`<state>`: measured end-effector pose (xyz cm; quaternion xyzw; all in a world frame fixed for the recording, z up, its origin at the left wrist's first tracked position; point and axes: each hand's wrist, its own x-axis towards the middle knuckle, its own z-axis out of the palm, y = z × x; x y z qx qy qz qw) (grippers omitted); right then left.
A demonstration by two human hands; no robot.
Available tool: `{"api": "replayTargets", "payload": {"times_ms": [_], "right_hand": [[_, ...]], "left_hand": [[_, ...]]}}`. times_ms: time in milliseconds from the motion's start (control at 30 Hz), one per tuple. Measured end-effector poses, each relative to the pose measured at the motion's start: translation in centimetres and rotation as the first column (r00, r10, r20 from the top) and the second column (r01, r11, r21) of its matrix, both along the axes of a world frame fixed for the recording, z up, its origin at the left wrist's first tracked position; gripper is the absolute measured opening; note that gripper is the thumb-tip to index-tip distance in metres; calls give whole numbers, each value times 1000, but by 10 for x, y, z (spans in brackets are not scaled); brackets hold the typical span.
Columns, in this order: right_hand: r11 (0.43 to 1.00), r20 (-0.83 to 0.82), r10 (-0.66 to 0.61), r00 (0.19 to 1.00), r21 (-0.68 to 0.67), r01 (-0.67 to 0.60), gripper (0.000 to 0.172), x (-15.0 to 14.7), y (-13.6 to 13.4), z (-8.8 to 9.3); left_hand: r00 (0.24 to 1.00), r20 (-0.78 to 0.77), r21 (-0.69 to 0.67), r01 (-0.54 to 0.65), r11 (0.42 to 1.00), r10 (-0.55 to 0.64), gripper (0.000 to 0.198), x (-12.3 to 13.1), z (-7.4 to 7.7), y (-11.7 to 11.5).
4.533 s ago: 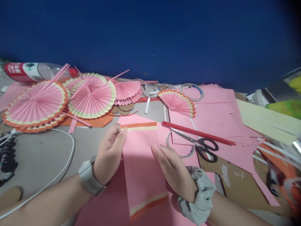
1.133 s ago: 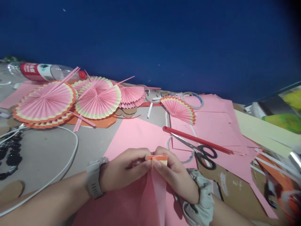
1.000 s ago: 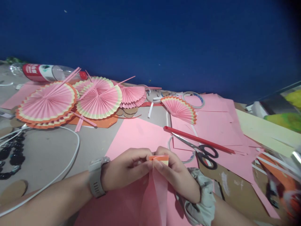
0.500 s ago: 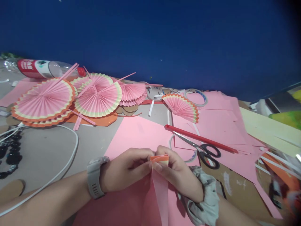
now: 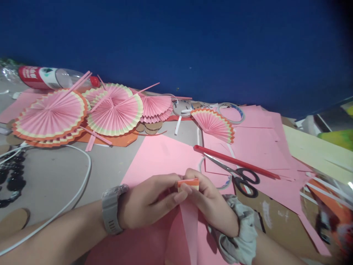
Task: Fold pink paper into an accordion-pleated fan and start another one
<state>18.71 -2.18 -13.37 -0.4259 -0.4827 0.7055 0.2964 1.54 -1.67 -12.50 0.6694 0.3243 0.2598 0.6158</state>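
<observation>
My right hand [image 5: 208,200] pinches a folded pink paper strip [image 5: 189,224] between thumb and fingers. The strip's top end has an orange and cream edge, and its lower part hangs down toward me. My left hand [image 5: 150,200] is closed at the strip's left side, its thumb beside the right thumb and its other fingertips partly hidden behind the paper. Beneath both hands lies a large pink paper sheet [image 5: 154,158]. Scissors with black handles [image 5: 234,171] rest to the right of my right hand, beside a long red stick [image 5: 237,162].
Pleated round paper fans [image 5: 52,114] lie at the back left before a plastic bottle [image 5: 49,78]. A half-open pleated fan [image 5: 213,125] rests on pink sheets [image 5: 256,143] at the right. A white cable [image 5: 89,162] crosses my left forearm. Tape rolls [image 5: 233,112] sit near the blue wall.
My left thumb has shifted slightly right and up, off the strip's left edge toward the right thumb. The strip stays in my right hand, and the view has moved a little.
</observation>
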Motion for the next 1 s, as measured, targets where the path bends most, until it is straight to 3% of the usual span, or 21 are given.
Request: {"api": "replayTargets", "payload": {"times_ms": [367, 500, 600, 767, 1000], "right_hand": [[999, 12, -45, 999, 4, 45, 35, -1, -2, 1], [992, 8, -107, 994, 73, 106, 34, -2, -5, 1], [963, 111, -198, 974, 210, 171, 33, -2, -8, 0], [923, 260, -181, 949, 377, 73, 32, 0, -9, -6], [900, 313, -170, 934, 436, 17, 31, -1, -8, -7]], "left_hand": [[1000, -2, -20, 3, 1000, -3, 23, 1, -3, 1], [1000, -28, 1, 1, 1000, -1, 23, 1, -4, 2], [999, -50, 3, -4, 1000, 4, 24, 2, -5, 2], [999, -45, -23, 13, 1000, -14, 19, -1, -7, 1], [993, -113, -13, -38, 999, 36, 30, 2, -6, 0]]}}
